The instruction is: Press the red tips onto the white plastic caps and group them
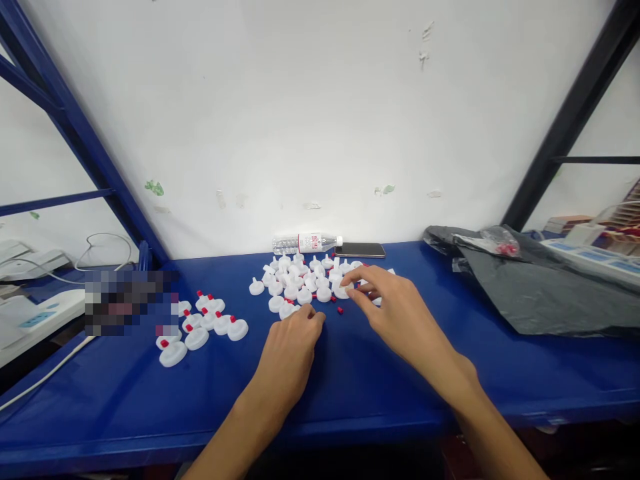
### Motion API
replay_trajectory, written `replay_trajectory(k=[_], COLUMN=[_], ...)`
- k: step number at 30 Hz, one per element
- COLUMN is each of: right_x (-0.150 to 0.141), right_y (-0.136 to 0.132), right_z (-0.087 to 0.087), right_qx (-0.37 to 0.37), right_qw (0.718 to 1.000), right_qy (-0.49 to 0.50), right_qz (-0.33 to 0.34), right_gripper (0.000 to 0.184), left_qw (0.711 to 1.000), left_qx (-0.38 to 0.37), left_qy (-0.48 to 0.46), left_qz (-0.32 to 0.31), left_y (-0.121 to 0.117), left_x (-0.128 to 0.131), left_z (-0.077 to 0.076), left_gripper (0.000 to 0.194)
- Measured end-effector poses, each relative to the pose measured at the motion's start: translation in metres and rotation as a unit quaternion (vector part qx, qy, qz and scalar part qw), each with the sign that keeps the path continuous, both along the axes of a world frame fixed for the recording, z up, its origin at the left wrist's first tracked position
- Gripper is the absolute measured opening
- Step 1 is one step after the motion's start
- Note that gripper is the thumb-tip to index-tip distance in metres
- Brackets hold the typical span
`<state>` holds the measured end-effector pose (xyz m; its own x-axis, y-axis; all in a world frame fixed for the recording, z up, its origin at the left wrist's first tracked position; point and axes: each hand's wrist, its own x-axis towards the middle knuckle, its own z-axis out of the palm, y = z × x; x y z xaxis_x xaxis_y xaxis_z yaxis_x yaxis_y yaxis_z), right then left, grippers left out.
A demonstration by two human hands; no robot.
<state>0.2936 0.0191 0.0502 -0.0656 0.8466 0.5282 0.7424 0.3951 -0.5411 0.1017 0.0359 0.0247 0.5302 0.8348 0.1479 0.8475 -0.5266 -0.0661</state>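
Observation:
A heap of white plastic caps (300,280) lies on the blue table (380,380), with a few small red plugs (340,310) scattered among them. My right hand (387,310) reaches into the heap's right side, fingers pinched on a white cap (343,290). My left hand (293,350) rests at the heap's near edge, fingers curled, fingertips touching a white cap (287,310); what it holds is hidden. To the left sits a separate group of white caps with red plugs fitted (205,323).
A water bottle (307,243) lies on its side against the wall, a dark phone (360,250) beside it. A black plastic bag (530,283) covers the table's right part. Blue shelf struts stand left; a power strip (37,319) and cables lie far left.

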Motion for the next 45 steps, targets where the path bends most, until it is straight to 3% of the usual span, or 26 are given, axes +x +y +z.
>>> replay_trajectory(k=[7,19,22,24,27,30,35,39,45], right_x=[0.000,-0.005,-0.005,-0.006,-0.006,-0.008,-0.011,-0.012,-0.011], right_y=[-0.001,-0.002,-0.003,-0.004,-0.006,-0.008,-0.012,-0.015,-0.017], right_z=[-0.001,0.006,0.006,0.006,0.006,0.007,0.013,0.016,0.015], right_qx=[0.023,-0.009,-0.001,-0.004,-0.007,0.005,-0.008,-0.014,-0.031], right_qw=[1.000,1.000,1.000,0.999,0.999,0.999,0.994,0.990,0.987], right_qy=[-0.003,0.020,0.026,0.035,0.041,0.038,0.090,0.110,0.108], right_qz=[0.018,0.014,0.004,0.003,0.019,0.039,0.066,0.085,0.116], right_gripper=[0.037,0.020,0.016,0.023,0.039,0.038,0.028,0.026,0.025], left_qw=[0.999,0.995,0.990,0.981,0.957,0.923,0.841,0.780,0.723], left_qx=[0.000,-0.068,-0.073,-0.070,-0.048,-0.039,-0.135,-0.201,-0.234], left_qy=[-0.031,-0.069,-0.117,-0.178,-0.285,-0.382,-0.523,-0.592,-0.650], left_qz=[0.027,0.008,0.013,0.013,-0.002,-0.032,0.021,0.028,0.013], left_y=[-0.001,-0.002,-0.002,0.000,0.003,0.005,0.001,-0.002,-0.003], left_x=[-0.004,-0.003,-0.006,-0.010,-0.018,-0.022,-0.020,-0.017,-0.015], left_z=[0.007,0.012,0.017,0.021,0.024,0.026,0.037,0.045,0.045], left_gripper=[0.032,0.029,0.022,0.020,0.024,0.027,0.029,0.031,0.033])
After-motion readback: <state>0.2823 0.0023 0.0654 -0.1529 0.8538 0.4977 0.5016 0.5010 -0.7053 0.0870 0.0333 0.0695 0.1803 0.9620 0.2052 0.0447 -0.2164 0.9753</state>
